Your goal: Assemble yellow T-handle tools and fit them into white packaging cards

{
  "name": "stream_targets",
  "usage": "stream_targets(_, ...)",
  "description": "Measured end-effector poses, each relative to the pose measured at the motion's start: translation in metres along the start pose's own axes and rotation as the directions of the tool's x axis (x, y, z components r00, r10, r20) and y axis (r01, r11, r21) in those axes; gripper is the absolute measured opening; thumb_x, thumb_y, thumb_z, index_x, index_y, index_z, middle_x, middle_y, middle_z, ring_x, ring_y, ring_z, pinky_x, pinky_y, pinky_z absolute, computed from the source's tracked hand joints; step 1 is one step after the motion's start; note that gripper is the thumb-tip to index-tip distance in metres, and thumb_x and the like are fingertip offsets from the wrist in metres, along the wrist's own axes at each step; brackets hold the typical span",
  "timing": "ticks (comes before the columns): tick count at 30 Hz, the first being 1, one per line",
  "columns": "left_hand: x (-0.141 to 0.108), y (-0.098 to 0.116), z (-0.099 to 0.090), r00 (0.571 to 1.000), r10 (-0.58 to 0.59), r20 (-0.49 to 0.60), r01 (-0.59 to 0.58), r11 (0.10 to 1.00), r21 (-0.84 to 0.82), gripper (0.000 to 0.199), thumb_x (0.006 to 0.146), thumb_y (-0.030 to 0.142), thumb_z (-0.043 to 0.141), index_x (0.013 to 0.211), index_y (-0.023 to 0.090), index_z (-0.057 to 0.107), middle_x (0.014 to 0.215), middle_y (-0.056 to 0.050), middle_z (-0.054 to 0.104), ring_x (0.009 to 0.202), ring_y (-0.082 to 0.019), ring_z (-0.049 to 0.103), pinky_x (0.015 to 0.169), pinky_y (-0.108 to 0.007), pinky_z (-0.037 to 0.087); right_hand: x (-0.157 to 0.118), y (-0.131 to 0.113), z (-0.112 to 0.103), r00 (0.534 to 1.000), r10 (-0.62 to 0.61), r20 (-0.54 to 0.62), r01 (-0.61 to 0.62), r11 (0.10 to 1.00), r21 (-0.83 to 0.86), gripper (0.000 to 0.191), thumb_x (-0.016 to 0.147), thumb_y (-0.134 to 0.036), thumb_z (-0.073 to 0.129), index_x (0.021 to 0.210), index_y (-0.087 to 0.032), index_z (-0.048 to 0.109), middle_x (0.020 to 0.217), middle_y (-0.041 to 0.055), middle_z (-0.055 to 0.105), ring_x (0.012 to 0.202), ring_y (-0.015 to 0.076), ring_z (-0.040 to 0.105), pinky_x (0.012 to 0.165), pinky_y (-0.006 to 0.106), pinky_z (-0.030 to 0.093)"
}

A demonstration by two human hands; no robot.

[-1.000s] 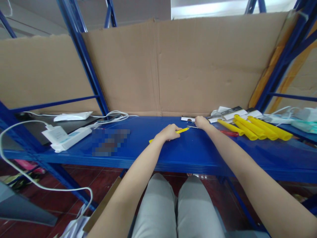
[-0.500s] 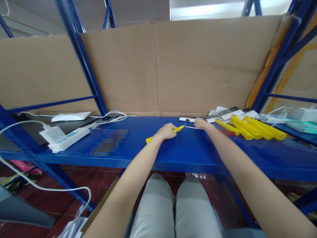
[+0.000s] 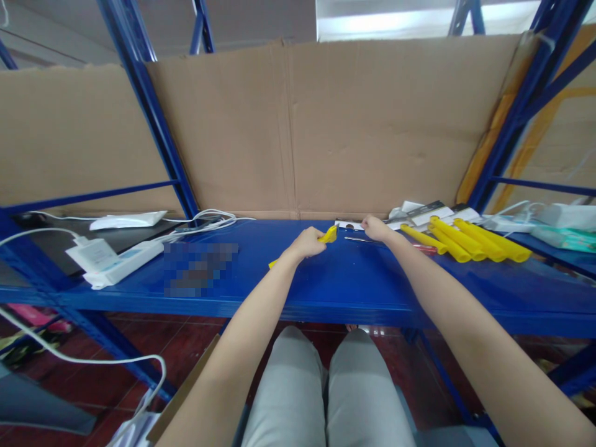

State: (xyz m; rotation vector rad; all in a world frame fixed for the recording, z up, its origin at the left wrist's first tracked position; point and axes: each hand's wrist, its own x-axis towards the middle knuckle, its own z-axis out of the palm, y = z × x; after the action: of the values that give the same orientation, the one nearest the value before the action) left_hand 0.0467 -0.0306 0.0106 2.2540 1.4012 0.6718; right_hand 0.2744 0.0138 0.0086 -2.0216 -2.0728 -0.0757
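Closed around a yellow tool (image 3: pixel 329 234), my left hand (image 3: pixel 306 242) is above the middle of the blue shelf (image 3: pixel 321 285). The tool's front end points right, and another yellow part shows at the left of my wrist. My right hand (image 3: pixel 374 227) has its fingers closed at a white strip (image 3: pixel 349 225) near the back of the shelf; what they pinch is too small to make out. A thin metal shaft with a red handle (image 3: pixel 426 249) lies beneath my right wrist.
Several yellow tubes (image 3: pixel 479 241) lie at the right, by white and black packets (image 3: pixel 426 213). A white power strip (image 3: pixel 125 264) with cables and a blurred-out patch are at the left. Cardboard (image 3: pixel 335 130) stands behind, between blue posts.
The yellow tool in my left hand has turned and shows a broader face. My right hand has moved slightly back, off the thin metal shaft. The view has shifted a little.
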Motion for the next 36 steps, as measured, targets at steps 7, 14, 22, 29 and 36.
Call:
stream_targets(7,-0.008,0.013,-0.011,0.995,-0.092,0.035,0.098,0.973,-0.207,0.022,0.075,0.007,0.059,0.056,0.014,0.051,0.037,0.006,0.040,0.033,-0.006,0.035,0.039,-0.019,0.024,-0.021,-0.025,-0.011,0.982,-0.139,-0.131,0.185,0.868,0.461,0.019,0.091,-0.019,0.038,0.082,-0.015,0.055,0.073,0.0036,0.063,0.063,0.0119,0.053,0.065,0.020,0.041)
stream_targets(14,0.005,0.015,-0.023,0.974,-0.147,0.172,0.226,0.667,-0.710,0.025,0.080,0.003,0.050,0.061,0.017,0.041,0.041,0.007,0.039,0.033,-0.004,0.033,0.036,-0.016,0.027,-0.031,-0.033,-0.012,0.979,-0.131,-0.156,0.201,0.737,0.645,0.017,0.091,-0.019,0.039,0.076,-0.019,0.046,0.066,-0.0011,0.056,0.058,0.0098,0.049,0.063,0.019,0.041)
stream_targets(22,0.018,0.008,-0.009,0.882,-0.270,0.386,0.460,0.316,-0.830,0.020,0.082,-0.001,0.039,0.070,0.015,0.045,0.047,0.004,0.042,0.036,-0.004,0.037,0.037,-0.013,0.034,-0.034,-0.042,-0.007,0.992,-0.115,-0.060,0.125,0.721,0.682,0.020,0.090,-0.017,0.040,0.070,-0.020,0.042,0.056,-0.0040,0.049,0.051,0.0089,0.046,0.056,0.018,0.038)
stream_targets(29,0.017,-0.001,0.005,0.851,-0.188,0.490,0.523,0.245,-0.816,0.020,0.082,0.000,0.036,0.074,0.014,0.049,0.048,0.003,0.042,0.037,-0.006,0.039,0.037,-0.014,0.037,-0.035,-0.043,-0.003,0.985,-0.169,-0.039,0.158,0.782,0.603,0.027,0.090,-0.013,0.037,0.064,-0.020,0.040,0.054,-0.0044,0.045,0.051,0.0087,0.044,0.056,0.019,0.035)
stream_targets(36,0.023,-0.012,0.014,0.836,-0.099,0.540,0.542,0.309,-0.782,0.017,0.080,-0.002,0.045,0.080,0.012,0.055,0.058,-0.001,0.051,0.045,-0.007,0.048,0.043,-0.016,0.042,-0.034,-0.045,-0.002,0.978,-0.195,-0.078,0.210,0.903,0.374,0.026,0.088,-0.014,0.044,0.062,-0.019,0.043,0.060,-0.0012,0.050,0.058,0.0107,0.043,0.058,0.022,0.032)
